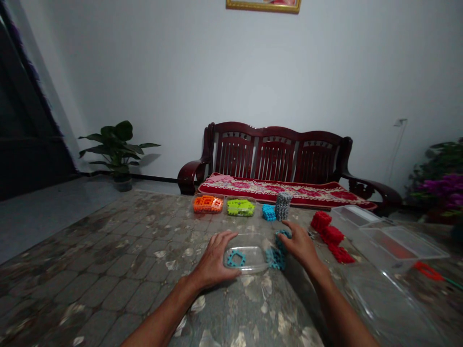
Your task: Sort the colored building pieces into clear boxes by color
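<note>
My left hand (216,258) is curved round the left end of a clear plastic container (255,262), fingers on its far side and thumb on its near side. Inside the container lies one flat teal interlocking piece (236,259) with an open middle. Just right of the container stand stacked teal interlocking blocks (276,259). My right hand (301,243) is at a further teal block (283,237) behind them, with its fingers curled about it; part of that grip is hidden.
Farther back are containers of orange pieces (208,204) and lime-green pieces (240,207), a blue stack (269,212) and a tall grey stack (283,206). Red blocks (332,235), clear boxes (401,241) and an orange-red tool-like object (428,271) lie right. A wooden bench (277,152) stands behind.
</note>
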Motion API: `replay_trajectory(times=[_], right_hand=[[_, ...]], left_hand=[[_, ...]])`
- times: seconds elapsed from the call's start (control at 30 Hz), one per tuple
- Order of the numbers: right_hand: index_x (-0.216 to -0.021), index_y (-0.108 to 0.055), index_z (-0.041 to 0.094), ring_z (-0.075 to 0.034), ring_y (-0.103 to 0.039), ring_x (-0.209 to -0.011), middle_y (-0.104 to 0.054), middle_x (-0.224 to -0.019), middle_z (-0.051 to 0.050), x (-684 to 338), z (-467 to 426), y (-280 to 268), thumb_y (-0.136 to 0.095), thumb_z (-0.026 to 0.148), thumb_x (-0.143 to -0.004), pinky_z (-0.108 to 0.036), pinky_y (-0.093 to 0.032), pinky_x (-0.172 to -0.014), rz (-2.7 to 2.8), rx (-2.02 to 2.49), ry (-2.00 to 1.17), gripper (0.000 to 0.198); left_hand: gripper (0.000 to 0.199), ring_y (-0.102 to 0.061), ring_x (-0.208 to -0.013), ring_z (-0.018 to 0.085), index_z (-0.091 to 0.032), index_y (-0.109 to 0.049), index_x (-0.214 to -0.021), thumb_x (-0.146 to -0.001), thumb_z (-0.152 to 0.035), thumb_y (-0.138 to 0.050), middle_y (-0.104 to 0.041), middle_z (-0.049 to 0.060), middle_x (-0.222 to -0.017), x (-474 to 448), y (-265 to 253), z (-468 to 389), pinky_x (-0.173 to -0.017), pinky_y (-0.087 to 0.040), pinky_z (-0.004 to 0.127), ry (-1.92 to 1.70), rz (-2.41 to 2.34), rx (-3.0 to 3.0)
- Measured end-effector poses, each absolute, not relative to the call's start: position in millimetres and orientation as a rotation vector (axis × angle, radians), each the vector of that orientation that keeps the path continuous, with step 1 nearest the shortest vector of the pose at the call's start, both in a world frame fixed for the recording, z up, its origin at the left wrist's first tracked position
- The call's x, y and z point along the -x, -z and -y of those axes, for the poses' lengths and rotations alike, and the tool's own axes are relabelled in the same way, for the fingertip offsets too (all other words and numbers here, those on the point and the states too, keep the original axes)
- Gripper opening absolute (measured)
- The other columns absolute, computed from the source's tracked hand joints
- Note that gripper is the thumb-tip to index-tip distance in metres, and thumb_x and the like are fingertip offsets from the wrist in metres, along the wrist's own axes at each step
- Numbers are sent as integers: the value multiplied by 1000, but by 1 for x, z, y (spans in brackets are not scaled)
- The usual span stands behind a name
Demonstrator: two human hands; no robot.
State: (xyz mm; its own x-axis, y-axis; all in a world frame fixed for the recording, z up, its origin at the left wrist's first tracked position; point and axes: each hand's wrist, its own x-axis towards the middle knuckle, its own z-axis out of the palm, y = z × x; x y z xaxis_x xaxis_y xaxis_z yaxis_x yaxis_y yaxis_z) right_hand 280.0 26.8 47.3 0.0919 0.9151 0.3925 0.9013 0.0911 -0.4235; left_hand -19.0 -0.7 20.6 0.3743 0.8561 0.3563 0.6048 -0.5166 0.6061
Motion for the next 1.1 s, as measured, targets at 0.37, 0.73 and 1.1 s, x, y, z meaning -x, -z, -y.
replay_trajectory(times=[0.37,0.73,1.1], right_hand=[[-140,-57,17,-33,-65,-112,-71,-123,-15,-281,-19,-50,-64,38,-81,-41,-49,-90,1870,2139,90,63],[-139,-57,21,-29,-63,-116,-69,-128,-10,-273,-20,-61,-67,30,-76,-42,-47,-100,1922,1668,-300,64],[-132,-63,22,-26,-59,-124,-67,-132,-8,-258,-14,-57,-59,14,-70,-42,-43,-109,2053,1427,-397,63]], left_hand=[[85,-42,-135,36,-26,-51,-139,-58,-22,-78,-49,10,-144,19,-17,-1,-115,-35,53,-922,-1287,-2260],[87,-42,-135,35,-24,-51,-139,-58,-23,-81,-48,11,-144,19,-16,-2,-116,-34,51,-902,-1295,-2267],[86,-41,-136,36,-25,-51,-138,-58,-23,-81,-48,10,-145,19,-16,-2,-116,-35,52,-916,-1290,-2266]])
